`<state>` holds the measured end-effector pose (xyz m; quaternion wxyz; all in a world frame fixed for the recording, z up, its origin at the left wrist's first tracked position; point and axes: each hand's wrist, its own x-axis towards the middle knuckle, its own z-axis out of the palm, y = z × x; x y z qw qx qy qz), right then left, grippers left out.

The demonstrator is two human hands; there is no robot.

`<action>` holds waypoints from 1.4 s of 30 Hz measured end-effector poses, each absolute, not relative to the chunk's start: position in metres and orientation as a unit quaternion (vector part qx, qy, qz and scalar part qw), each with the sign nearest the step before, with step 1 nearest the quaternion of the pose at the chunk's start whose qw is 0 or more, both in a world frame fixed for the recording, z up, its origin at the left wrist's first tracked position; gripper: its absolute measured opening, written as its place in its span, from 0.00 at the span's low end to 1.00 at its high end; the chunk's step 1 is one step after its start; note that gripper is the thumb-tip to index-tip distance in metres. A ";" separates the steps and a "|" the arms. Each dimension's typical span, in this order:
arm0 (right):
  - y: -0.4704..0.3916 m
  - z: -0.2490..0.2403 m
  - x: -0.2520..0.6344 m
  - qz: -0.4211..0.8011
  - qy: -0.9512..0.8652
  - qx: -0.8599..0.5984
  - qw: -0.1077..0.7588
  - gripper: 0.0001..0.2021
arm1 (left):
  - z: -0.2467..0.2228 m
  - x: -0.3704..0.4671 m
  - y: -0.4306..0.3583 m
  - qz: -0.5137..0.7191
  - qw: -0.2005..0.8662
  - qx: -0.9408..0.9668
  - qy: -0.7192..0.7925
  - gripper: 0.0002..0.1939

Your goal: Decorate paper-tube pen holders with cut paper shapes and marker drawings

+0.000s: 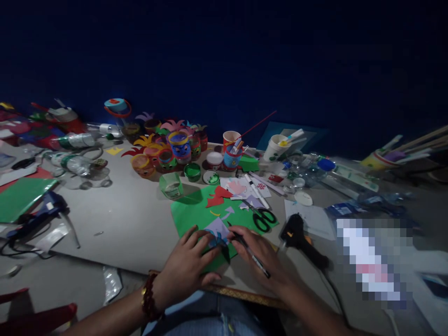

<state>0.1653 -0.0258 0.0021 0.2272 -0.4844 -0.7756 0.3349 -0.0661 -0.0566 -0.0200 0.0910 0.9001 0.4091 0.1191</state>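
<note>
Place: craft workspace, tabletop
Paper-crested cups [179, 148]: eleven o'clock, open green paint [192, 171] beside
Cut paper [220, 194]: twelve o'clock
Scissors [265, 218]: two o'clock
Glue gun [297, 233]: three o'clock

Taken from the middle of the view, the counter [122, 210] carries two glue guns, one black [297, 233] toward four o'clock, one blue [52, 205] near nine; two green sheets, one central [187, 217] at six, one outer [26, 200] near nine; and at least three clear bottles [72, 163] between nine and ten. Decorated pots [179, 148], crowded toward ten: at least five. One yellow paper crown [114, 151], about nine-thirty. One open green paint jar [192, 172], nine.
</note>
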 end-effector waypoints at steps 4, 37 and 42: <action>-0.025 -0.001 0.165 0.286 -0.801 -0.482 0.211 0.12 | -0.021 -0.068 -0.055 0.126 0.093 0.900 0.408 0.30; -0.023 -0.028 0.162 0.500 -0.637 -0.478 0.339 0.07 | -0.022 -0.084 -0.040 0.095 0.048 0.940 0.325 0.29; -0.025 -0.028 0.161 0.484 -0.657 -0.477 0.328 0.07 | -0.020 -0.084 -0.039 0.080 0.064 0.940 0.326 0.30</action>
